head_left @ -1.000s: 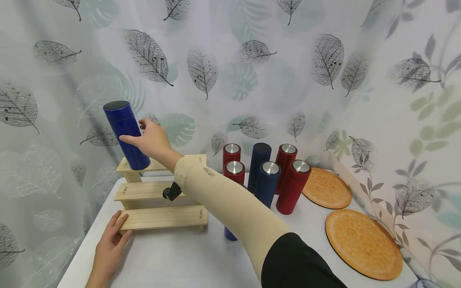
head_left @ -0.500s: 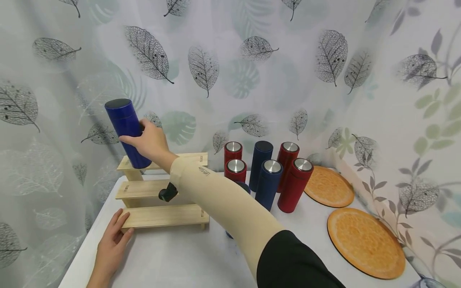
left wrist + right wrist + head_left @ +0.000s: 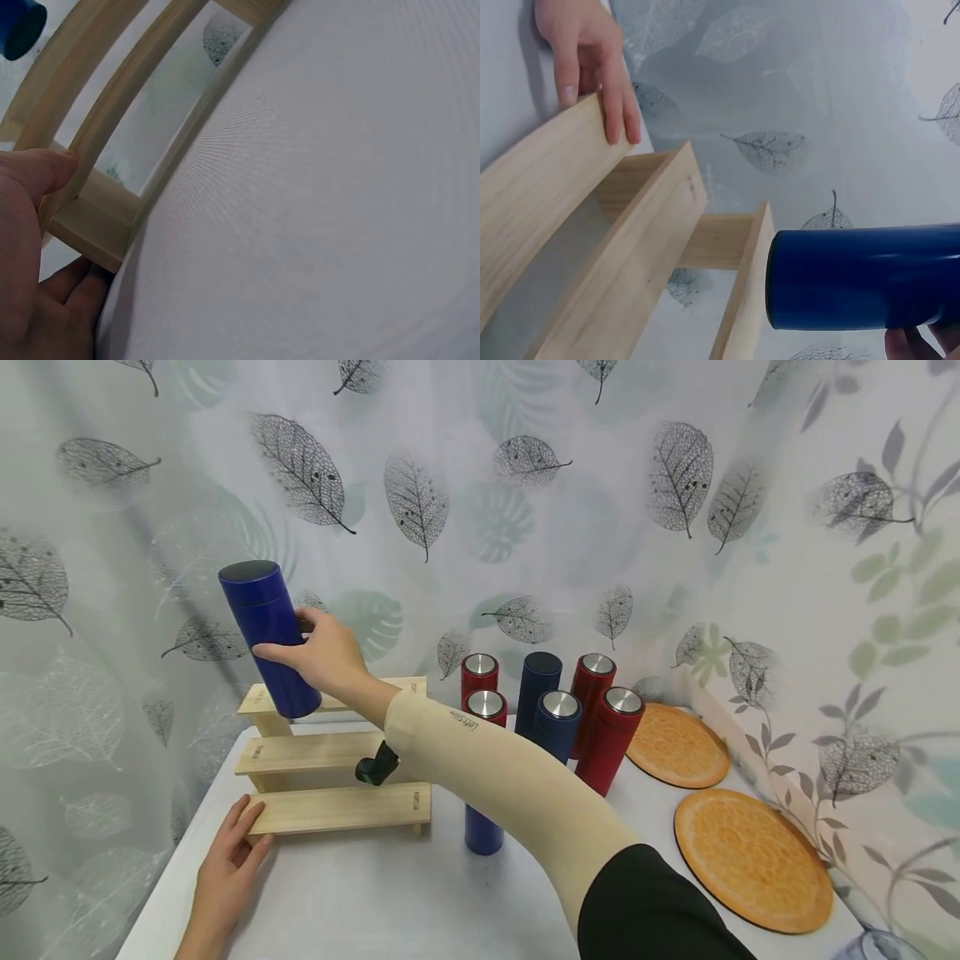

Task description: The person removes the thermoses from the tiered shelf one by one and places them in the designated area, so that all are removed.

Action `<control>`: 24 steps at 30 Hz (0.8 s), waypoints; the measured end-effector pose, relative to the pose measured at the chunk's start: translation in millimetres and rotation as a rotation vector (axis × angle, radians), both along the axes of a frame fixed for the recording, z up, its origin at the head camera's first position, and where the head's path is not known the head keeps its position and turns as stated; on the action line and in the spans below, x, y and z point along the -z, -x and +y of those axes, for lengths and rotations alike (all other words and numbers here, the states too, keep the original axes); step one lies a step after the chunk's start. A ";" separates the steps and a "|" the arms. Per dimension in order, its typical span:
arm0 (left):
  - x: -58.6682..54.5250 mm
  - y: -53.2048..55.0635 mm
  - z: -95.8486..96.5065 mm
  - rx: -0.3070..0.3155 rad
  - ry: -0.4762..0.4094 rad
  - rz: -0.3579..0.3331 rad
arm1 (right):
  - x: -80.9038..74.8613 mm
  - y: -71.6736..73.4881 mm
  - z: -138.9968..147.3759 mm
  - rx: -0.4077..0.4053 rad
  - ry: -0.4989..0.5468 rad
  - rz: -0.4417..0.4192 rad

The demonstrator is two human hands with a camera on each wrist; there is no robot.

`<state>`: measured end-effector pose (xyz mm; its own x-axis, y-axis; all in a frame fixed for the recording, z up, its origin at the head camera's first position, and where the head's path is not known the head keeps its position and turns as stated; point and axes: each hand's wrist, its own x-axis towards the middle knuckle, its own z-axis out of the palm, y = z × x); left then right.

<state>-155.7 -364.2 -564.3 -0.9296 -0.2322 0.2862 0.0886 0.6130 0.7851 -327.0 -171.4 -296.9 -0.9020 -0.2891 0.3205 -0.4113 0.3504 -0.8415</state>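
Note:
My right hand (image 3: 324,652) grips a blue thermos flask (image 3: 272,631) around its side. The flask leans, its dark lid up and to the left, its base over the left end of the top shelf. In the right wrist view the flask (image 3: 855,277) lies close beside the top board's end. A three-step wooden display rack (image 3: 333,810) stands on the white table. On its lowest board, at the left end, my left hand (image 3: 225,868) holds on with thumb and fingers. The left wrist view shows the left thumb (image 3: 52,169) against the wood.
Several red and blue flasks stand right of the rack, including a red flask (image 3: 611,739) and a blue flask (image 3: 538,693). Another blue flask (image 3: 483,831) is partly behind my right sleeve (image 3: 510,777). Two round orange-brown mats (image 3: 753,860) lie at right. A leaf-print curtain (image 3: 465,485) hangs behind.
The right hand and its blue flask have shifted slightly right relative to the rack. The left hand stays on the lowest board. The head view has moved a little.

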 end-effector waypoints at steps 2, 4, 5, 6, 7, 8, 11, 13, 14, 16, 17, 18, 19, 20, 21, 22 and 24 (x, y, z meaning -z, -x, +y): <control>0.8 0.1 -0.6 0.004 0.002 0.002 | -4.3 -4.1 6.6 -0.027 0.017 -0.008; 2.0 0.5 -1.2 0.008 0.002 0.008 | -9.1 -7.8 13.6 -0.058 0.039 -0.008; 2.4 0.6 -1.2 0.010 0.001 0.010 | -11.5 -9.4 17.2 -0.072 0.051 -0.008; 2.7 0.9 -1.3 0.012 -0.002 0.012 | -13.6 -11.0 21.0 -0.084 0.063 -0.008; 3.0 1.1 -1.1 0.016 -0.004 0.014 | -15.3 -12.5 25.0 -0.097 0.078 -0.008; 3.4 1.4 -1.1 0.019 -0.006 0.017 | -16.8 -14.0 29.1 -0.112 0.094 -0.009; 4.4 1.3 -0.7 0.020 -0.007 0.017 | -19.1 -18.2 41.0 -0.144 0.133 -0.019; 5.0 1.1 -0.5 0.019 -0.009 0.019 | -19.6 -20.9 48.4 -0.162 0.149 -0.020; 5.3 1.1 -0.2 0.020 -0.011 0.022 | -19.7 -22.2 52.3 -0.171 0.155 -0.020; 5.2 1.1 0.4 0.020 -0.010 0.025 | -19.9 -25.1 60.2 -0.186 0.169 -0.025; 4.8 0.9 0.8 0.020 -0.009 0.025 | -20.0 -26.5 64.0 -0.194 0.177 -0.026; 4.7 0.9 0.9 0.018 -0.006 0.024 | -20.5 -28.4 68.0 -0.201 0.185 -0.033; 4.5 0.8 1.1 0.017 -0.005 0.022 | -20.9 -30.1 71.7 -0.211 0.196 -0.040; 4.2 0.7 1.2 0.016 -0.003 0.021 | -21.4 -31.9 75.2 -0.222 0.205 -0.045; 4.0 0.6 1.3 0.014 -0.002 0.018 | -22.0 -33.7 78.4 -0.232 0.214 -0.051; 3.5 0.4 1.6 0.009 0.001 0.013 | -22.7 -35.3 81.2 -0.240 0.221 -0.055; 2.8 0.1 2.0 0.003 0.004 0.009 | -23.7 -38.3 86.5 -0.252 0.225 -0.054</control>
<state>-155.8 -362.2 -567.1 -0.9276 -0.2280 0.2958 0.0980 0.6156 0.7819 -288.7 -84.9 -273.2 -0.8288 -0.4323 0.3551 -0.4140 0.0469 -0.9091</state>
